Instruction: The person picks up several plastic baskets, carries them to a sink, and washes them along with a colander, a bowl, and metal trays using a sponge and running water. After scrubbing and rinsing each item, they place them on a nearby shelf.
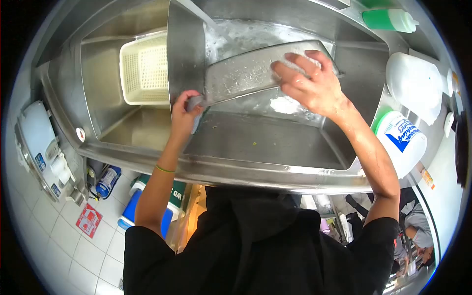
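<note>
A long, wet stainless-steel food pan (241, 76) lies tilted in the right-hand sink basin, above soapy water. My right hand (312, 83) is closed over its right part with fingers bent; whitish foam or mesh shows beneath them. At the pan's left end, beside the divider between the basins, my left hand (184, 110) pinches a grey-green sponge (197, 117) close to the corner. Part of that sponge is hidden behind the fingers. Suds and water (255, 32) spread along the back of the basin.
A cream perforated basket (145, 71) stands in the left basin. On the right ledge are a green squeeze bottle (388, 20), a white jug (415, 81) and a white tub with blue print (402, 140). The metal divider (184, 54) separates the basins.
</note>
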The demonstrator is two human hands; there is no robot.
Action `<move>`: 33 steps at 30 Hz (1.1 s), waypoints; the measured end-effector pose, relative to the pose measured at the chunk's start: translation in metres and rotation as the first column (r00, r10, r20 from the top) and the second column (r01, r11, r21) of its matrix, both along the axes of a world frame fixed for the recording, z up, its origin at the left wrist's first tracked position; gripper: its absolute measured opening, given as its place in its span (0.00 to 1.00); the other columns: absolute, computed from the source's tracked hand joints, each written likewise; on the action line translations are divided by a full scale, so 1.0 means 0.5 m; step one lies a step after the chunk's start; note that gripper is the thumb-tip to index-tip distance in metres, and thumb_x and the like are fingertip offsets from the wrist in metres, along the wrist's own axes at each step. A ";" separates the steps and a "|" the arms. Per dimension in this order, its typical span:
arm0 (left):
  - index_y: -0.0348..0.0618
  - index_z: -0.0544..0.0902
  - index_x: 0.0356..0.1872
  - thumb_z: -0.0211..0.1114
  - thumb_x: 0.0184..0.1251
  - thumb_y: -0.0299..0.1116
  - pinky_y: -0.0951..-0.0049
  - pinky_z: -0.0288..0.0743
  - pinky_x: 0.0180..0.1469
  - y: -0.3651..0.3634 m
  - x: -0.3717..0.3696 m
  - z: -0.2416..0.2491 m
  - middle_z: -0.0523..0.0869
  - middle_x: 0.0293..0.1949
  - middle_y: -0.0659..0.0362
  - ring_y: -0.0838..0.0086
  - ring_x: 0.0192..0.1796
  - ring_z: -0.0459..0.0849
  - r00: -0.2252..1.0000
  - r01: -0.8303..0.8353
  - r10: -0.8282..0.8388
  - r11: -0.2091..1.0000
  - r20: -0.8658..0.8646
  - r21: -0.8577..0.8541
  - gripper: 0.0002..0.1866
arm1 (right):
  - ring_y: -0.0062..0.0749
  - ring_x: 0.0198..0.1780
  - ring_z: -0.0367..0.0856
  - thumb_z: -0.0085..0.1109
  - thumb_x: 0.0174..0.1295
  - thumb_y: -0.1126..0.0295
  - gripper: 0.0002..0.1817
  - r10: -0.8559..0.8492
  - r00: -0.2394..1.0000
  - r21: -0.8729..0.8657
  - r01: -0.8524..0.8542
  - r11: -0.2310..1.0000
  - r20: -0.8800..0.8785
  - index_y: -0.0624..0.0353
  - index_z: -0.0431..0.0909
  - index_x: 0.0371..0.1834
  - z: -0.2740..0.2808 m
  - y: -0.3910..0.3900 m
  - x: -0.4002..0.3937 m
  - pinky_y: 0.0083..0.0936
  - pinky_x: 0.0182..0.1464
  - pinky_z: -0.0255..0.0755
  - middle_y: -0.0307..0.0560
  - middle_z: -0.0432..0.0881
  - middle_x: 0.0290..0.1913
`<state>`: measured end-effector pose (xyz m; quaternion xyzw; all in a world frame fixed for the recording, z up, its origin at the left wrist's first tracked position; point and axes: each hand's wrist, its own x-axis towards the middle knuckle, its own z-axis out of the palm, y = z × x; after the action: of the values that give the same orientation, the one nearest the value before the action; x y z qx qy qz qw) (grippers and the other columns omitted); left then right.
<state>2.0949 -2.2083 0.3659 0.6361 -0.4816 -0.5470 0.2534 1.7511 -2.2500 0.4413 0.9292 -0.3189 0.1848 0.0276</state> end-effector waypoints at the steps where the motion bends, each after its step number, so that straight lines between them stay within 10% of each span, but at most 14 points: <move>1: 0.40 0.77 0.44 0.64 0.55 0.19 0.80 0.70 0.43 0.005 -0.003 0.001 0.79 0.36 0.63 0.79 0.38 0.75 0.997 0.077 -0.078 0.996 0.019 0.047 0.15 | 0.34 0.58 0.69 0.62 0.44 0.69 0.12 -0.006 1.000 -0.001 0.006 1.000 -0.008 0.47 0.80 0.35 -0.010 0.004 -0.006 0.37 0.58 0.63 0.29 0.72 0.55; 3: 0.39 0.76 0.44 0.64 0.56 0.21 0.81 0.70 0.43 0.011 -0.009 0.024 0.79 0.36 0.64 0.80 0.38 0.76 0.998 0.044 -0.042 0.998 -0.043 0.047 0.13 | 0.33 0.55 0.69 0.62 0.38 0.70 0.07 -0.236 0.969 -0.080 0.242 0.967 0.078 0.42 0.77 0.21 -0.029 0.010 -0.020 0.32 0.52 0.59 0.31 0.77 0.51; 8: 0.40 0.77 0.52 0.63 0.60 0.26 0.76 0.70 0.50 -0.033 -0.061 0.116 0.78 0.44 0.58 0.76 0.45 0.76 0.991 -0.057 0.038 0.988 -0.128 -0.144 0.17 | 0.32 0.52 0.68 0.61 0.37 0.69 0.10 -0.539 0.809 -0.289 0.587 0.756 0.233 0.34 0.77 0.22 -0.090 0.013 -0.048 0.28 0.48 0.55 0.29 0.75 0.53; 13: 0.53 0.78 0.57 0.63 0.60 0.34 0.63 0.63 0.60 -0.115 -0.255 0.126 0.71 0.55 0.45 0.53 0.57 0.71 0.837 0.544 -0.449 0.742 0.312 -0.392 0.21 | 0.44 0.60 0.61 0.71 0.46 0.71 0.15 -0.844 0.370 0.134 0.883 0.449 0.387 0.41 0.83 0.37 -0.071 0.049 0.024 0.37 0.57 0.58 0.49 0.66 0.61; 15: 0.54 0.78 0.55 0.64 0.59 0.34 0.57 0.64 0.59 -0.124 -0.279 0.088 0.69 0.56 0.43 0.48 0.56 0.69 0.840 0.542 -0.457 0.743 0.292 -0.393 0.20 | 0.43 0.62 0.62 0.65 0.56 0.66 0.17 -0.848 -0.053 0.552 0.780 0.295 0.528 0.50 0.79 0.50 -0.094 0.064 0.056 0.40 0.60 0.59 0.52 0.67 0.62; 16: 0.54 0.78 0.55 0.64 0.59 0.34 0.57 0.64 0.59 -0.119 -0.287 0.075 0.69 0.56 0.43 0.48 0.56 0.69 0.835 0.550 -0.467 0.734 0.291 -0.399 0.20 | 0.43 0.62 0.62 0.65 0.56 0.66 0.17 -0.844 -0.062 0.547 0.786 0.287 0.532 0.50 0.79 0.50 -0.110 0.069 0.058 0.40 0.60 0.59 0.52 0.67 0.62; 18: 0.54 0.78 0.56 0.62 0.61 0.35 0.61 0.63 0.60 -0.098 -0.302 0.054 0.68 0.56 0.44 0.50 0.57 0.69 0.833 0.550 -0.512 0.723 0.211 -0.418 0.20 | 0.39 0.65 0.63 0.54 0.65 0.58 0.25 -0.911 -0.335 0.942 -0.149 0.302 0.239 0.63 0.71 0.60 -0.128 0.067 0.064 0.39 0.63 0.57 0.54 0.68 0.63; 22: 0.46 0.75 0.59 0.58 0.63 0.41 0.63 0.60 0.62 -0.060 -0.342 -0.002 0.66 0.56 0.46 0.55 0.60 0.66 0.855 0.491 -0.516 0.778 0.048 -0.393 0.23 | 0.45 0.71 0.57 0.50 0.66 0.56 0.22 -0.951 -0.124 0.957 0.088 0.275 0.285 0.69 0.80 0.42 -0.132 0.044 0.072 0.41 0.68 0.50 0.57 0.66 0.66; 25: 0.41 0.66 0.65 0.53 0.66 0.34 0.67 0.57 0.63 -0.102 -0.403 -0.041 0.64 0.54 0.53 0.64 0.58 0.64 0.945 0.143 -0.229 0.932 -0.235 -0.332 0.26 | 0.53 0.72 0.52 0.51 0.65 0.61 0.19 -0.948 0.154 0.891 0.329 0.314 0.277 0.69 0.81 0.32 -0.137 0.074 0.075 0.42 0.69 0.48 0.57 0.65 0.67; 30: 0.48 0.76 0.54 0.55 0.64 0.40 0.56 0.63 0.59 -0.259 -0.505 -0.056 0.71 0.51 0.48 0.49 0.55 0.68 0.984 0.168 -0.120 0.871 0.132 -0.461 0.19 | 0.55 0.73 0.49 0.55 0.52 0.77 0.04 -0.918 0.309 0.853 0.380 0.357 0.247 0.68 0.76 0.30 -0.113 0.095 0.063 0.44 0.70 0.46 0.56 0.64 0.67; 33: 0.48 0.81 0.45 0.55 0.66 0.42 0.63 0.72 0.47 -0.345 -0.553 -0.070 0.82 0.35 0.53 0.63 0.42 0.79 0.926 0.378 -0.343 0.855 0.158 -0.356 0.14 | 0.55 0.73 0.49 0.52 0.43 0.86 0.11 -0.925 0.300 0.852 0.395 0.342 0.232 0.66 0.75 0.32 -0.087 0.120 0.037 0.44 0.70 0.46 0.53 0.65 0.66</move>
<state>1.8186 -2.3809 0.3311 0.4969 -0.6997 -0.4522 0.2431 1.7697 -2.1902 0.3976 0.4695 -0.7291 0.3622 -0.3417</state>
